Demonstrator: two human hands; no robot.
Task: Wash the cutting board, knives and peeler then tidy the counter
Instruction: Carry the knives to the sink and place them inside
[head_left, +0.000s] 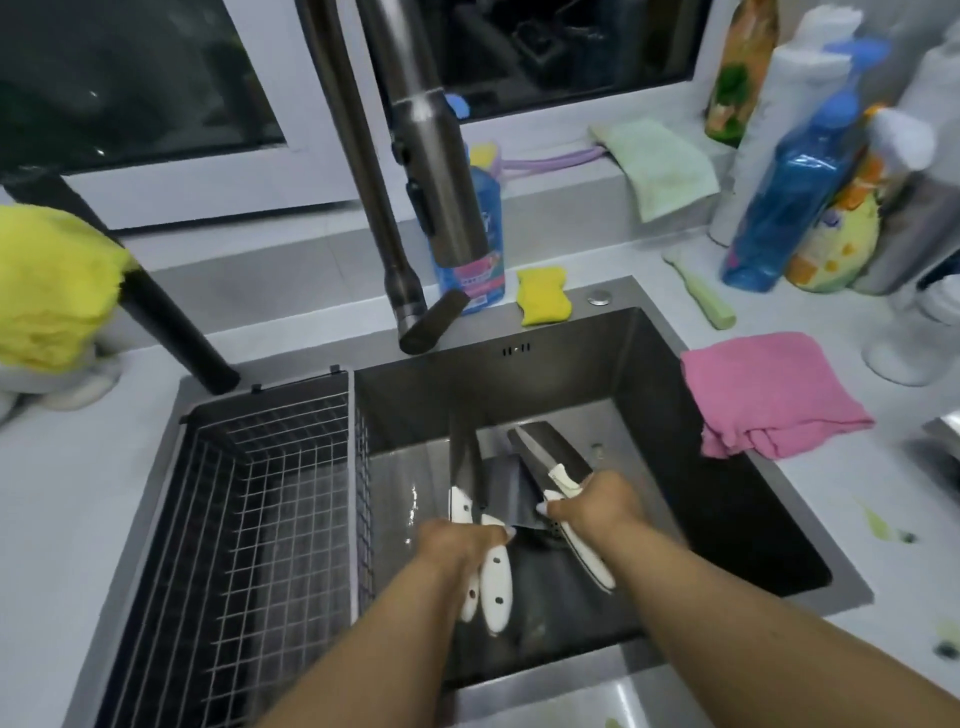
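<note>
Knives (550, 467), blades pointing away, over sink (675, 374)

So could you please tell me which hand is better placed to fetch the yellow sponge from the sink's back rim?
The right hand, probably. It holds only one knife, while the left hand grips two, and the yellow sponge lies on the right hand's side of the faucet.

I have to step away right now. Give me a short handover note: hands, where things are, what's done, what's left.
Left hand holds two white-handled knives over the sink.
Right hand holds the cleaver by its white handle.
Peeler lies on the counter, right of the yellow sponge; pink cloth beside the sink.
Cutting board not identifiable.
No water running from the faucet; washing seems unfinished. Green scraps still on the counter.
</note>
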